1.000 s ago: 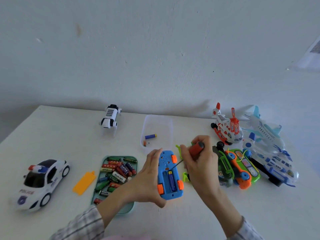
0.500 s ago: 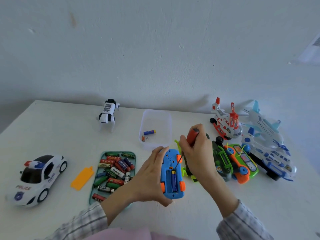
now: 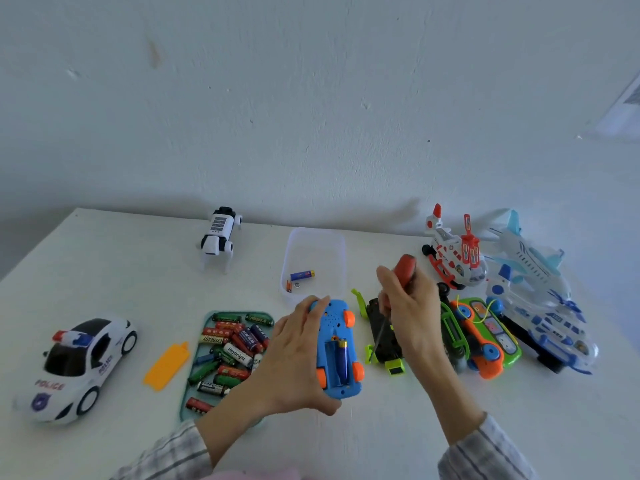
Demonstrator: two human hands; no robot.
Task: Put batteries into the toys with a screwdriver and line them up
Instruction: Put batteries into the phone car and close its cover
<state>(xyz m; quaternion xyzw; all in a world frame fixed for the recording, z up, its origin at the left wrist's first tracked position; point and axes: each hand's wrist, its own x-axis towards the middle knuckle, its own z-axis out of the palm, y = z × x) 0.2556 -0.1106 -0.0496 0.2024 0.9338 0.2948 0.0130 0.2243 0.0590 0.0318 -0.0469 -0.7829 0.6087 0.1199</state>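
The blue toy car (image 3: 337, 348) lies belly-up on the tabletop (image 3: 104, 271), its battery bay open, with one battery (image 3: 343, 362) seated on the right side of the bay and what looks like a free slot beside it. The left hand (image 3: 298, 362) cups the car from the side, fingers clamped over its nose and thumb under its tail. The right hand (image 3: 408, 306) is closed round the red handle of the screwdriver (image 3: 405, 268), the thin shaft pointing down and to the left, its tip off the car and over the upturned green-and-black toy (image 3: 382, 336) next to it. From where I stand the job in hand is filling that bay, so I'd say the screwdriver wants parking first; a free hand picks a battery more surely. The spare cells sit in the teal tray (image 3: 228, 355) just left of the car. Match the flat end to the spring, press until it sits level, and keep the left hand steadying the car throughout. The orange piece (image 3: 166, 367) beyond the tray may be the cover, though I can't be sure; the screw I cannot make out.
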